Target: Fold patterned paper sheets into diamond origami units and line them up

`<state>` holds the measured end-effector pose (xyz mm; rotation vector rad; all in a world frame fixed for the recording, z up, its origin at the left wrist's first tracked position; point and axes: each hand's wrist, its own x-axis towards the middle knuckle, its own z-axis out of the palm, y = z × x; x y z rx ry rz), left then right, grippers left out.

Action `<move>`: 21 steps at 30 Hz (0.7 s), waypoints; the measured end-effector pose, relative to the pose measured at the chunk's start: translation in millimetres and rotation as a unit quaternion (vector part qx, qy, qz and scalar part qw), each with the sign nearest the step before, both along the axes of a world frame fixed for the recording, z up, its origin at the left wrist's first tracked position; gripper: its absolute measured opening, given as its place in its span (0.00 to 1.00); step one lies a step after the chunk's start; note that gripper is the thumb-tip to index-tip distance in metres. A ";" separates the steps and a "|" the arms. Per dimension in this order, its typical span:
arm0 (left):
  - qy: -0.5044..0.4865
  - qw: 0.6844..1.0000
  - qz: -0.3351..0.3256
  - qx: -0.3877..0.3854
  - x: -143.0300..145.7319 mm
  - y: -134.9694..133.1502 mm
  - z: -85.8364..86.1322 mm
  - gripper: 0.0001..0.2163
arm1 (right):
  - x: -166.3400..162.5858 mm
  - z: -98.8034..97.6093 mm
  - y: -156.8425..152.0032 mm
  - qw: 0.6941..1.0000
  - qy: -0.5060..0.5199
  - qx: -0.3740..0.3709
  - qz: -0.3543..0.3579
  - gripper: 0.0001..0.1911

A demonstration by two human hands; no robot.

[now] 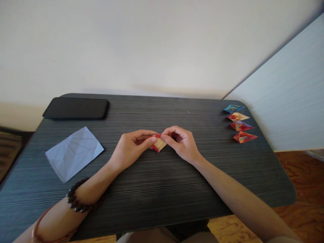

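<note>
Between my two hands is a small piece of folded paper [160, 144], cream-yellow with red edges, held just above the middle of the dark table. My left hand [135, 145] pinches its left side, thumb on top. At its upper right, the thumb and forefinger of my right hand [181, 141] are closed on the edge. Fingers cover part of the paper, so its full shape is hidden.
Several folded paper pieces stand in a column at the right, among them a blue one [233, 108] and a red one [244, 137]. A creased pale sheet [76, 152] lies at left, below a black flat case [77, 108]. A wall [152, 47] rises behind the table [162, 192].
</note>
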<state>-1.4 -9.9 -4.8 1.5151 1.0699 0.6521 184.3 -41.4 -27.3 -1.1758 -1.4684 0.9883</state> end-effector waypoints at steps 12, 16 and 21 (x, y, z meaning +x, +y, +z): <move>-0.007 1.000 0.007 -0.029 -4.2 3.8 -4.5 0.11 | -1.8 -0.2 -0.8 1.000 -0.021 0.002 -0.018 0.08; -0.029 0.999 -0.014 -0.028 -2.0 2.0 -3.2 0.13 | -0.6 0.7 -1.3 0.998 -0.053 0.006 -0.015 0.09; -0.051 0.998 -0.022 -0.007 -0.9 0.9 -3.6 0.12 | -0.7 4.2 -1.7 0.997 -0.082 0.005 0.015 0.09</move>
